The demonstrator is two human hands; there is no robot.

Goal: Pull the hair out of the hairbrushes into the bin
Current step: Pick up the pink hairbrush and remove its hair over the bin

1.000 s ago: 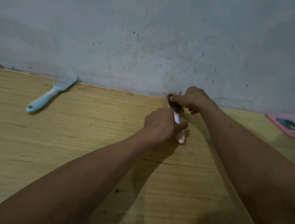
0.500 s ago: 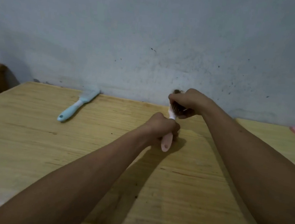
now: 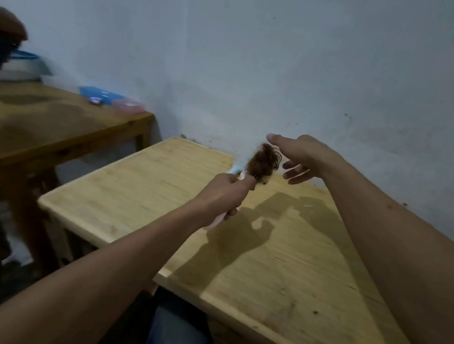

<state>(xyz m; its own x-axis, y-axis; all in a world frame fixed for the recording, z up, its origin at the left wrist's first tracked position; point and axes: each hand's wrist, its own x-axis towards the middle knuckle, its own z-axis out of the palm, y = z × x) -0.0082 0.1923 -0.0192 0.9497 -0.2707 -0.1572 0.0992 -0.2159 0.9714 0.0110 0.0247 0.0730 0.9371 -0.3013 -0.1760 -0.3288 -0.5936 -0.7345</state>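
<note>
1. Pale wooden table: broad bare top under both arms, near-left edge and corner exposed, open drop beside it; ample room. No bin in view.
2. Left hand: closed around pink hairbrush handle, held above tabletop.
3. Right hand: fingers spread, empty, just beside the hair.
4. Brown hair clump: tangled on bristles; likely light, soft, clingy. Best pinched low, near the bristle roots.

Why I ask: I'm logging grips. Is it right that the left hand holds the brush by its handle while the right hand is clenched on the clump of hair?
Not quite. The head view shows the right hand open, fingers spread beside the clump of hair, not clenched on it. The left hand does hold the brush by its handle.
</note>
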